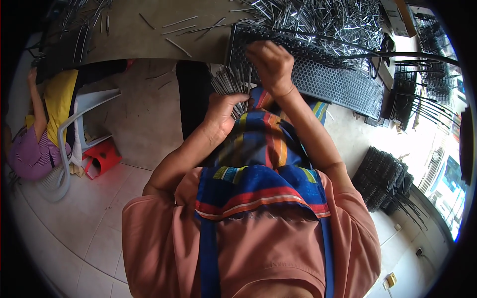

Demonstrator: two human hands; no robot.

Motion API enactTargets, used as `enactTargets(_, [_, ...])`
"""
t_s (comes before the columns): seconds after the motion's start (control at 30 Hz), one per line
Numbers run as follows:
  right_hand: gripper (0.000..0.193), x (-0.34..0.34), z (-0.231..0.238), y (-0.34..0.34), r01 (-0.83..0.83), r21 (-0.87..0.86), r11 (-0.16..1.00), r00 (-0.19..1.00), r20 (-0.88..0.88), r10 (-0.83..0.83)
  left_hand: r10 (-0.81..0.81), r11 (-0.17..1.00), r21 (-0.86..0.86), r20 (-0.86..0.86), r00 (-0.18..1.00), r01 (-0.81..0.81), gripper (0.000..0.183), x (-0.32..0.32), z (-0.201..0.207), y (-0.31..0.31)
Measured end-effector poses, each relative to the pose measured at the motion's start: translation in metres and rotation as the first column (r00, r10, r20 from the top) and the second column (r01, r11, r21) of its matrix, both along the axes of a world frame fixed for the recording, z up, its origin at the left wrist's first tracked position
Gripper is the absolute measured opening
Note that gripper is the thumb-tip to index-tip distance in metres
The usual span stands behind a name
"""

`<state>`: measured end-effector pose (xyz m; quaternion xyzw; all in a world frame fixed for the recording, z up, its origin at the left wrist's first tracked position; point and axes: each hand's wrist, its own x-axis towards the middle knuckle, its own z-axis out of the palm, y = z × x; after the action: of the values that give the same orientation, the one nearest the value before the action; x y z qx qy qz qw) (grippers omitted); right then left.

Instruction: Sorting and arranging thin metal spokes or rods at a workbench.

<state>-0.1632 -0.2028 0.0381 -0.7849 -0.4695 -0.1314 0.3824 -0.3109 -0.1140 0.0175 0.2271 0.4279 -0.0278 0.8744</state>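
Note:
My left hand (221,108) is closed round a bundle of thin metal rods (229,80), which fan out above the thumb. It stays low, over my lap and close to the table's front edge. Farther up and to the right, my right hand (271,63) hovers at the left part of a black rack pierced with rows of small holes (338,82). Its fingers are curled together and partly hidden, so what is between them does not show. A colourful striped apron (268,139) covers my lap just below both hands.
A large heap of loose metal rods (318,22) lies behind the rack. Stray rods (179,47) are scattered across the brown table (134,35). Dark stacked racks (382,179) stand at the right. Another person (37,149) works at the left, beside a grey chair (67,134) and a red container (102,158).

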Motion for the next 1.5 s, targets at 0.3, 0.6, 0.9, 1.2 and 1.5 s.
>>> enactTargets(0.3, [0.013, 0.026, 0.011, 0.027, 0.144, -0.125, 0.982, 0.974, -0.159, -0.163, -0.082, 0.996, -0.041, -0.035, 0.996, 0.081, 0.014, 0.000, -0.003, 0.003])
enactTargets(0.6, [0.014, 0.028, 0.012, 0.029, 0.237, -0.288, 0.928, 0.967, -0.026, -0.255, -0.011, 0.997, -0.081, -0.040, 0.999, 0.007, 0.014, 0.000, -0.006, 0.007])
enactTargets(0.9, [0.015, -0.006, 0.029, -0.003, 0.120, -0.339, 0.933, 0.891, -0.377, -0.252, -0.024, 0.999, -0.037, 0.026, 0.999, 0.025, 0.020, 0.001, 0.004, 0.009])
enactTargets(1.2, [0.008, -0.013, 0.020, -0.034, -0.014, -0.166, 0.986, 0.078, -0.983, -0.164, -0.152, 0.978, 0.159, 0.100, 0.983, 0.135, 0.028, 0.002, 0.007, 0.002])
enactTargets(1.5, [0.008, 0.017, 0.007, -0.006, 0.256, 0.368, 0.894, 0.867, -0.497, -0.043, -0.129, 0.975, 0.185, 0.021, 0.991, 0.123, 0.019, -0.001, -0.001, 0.000])
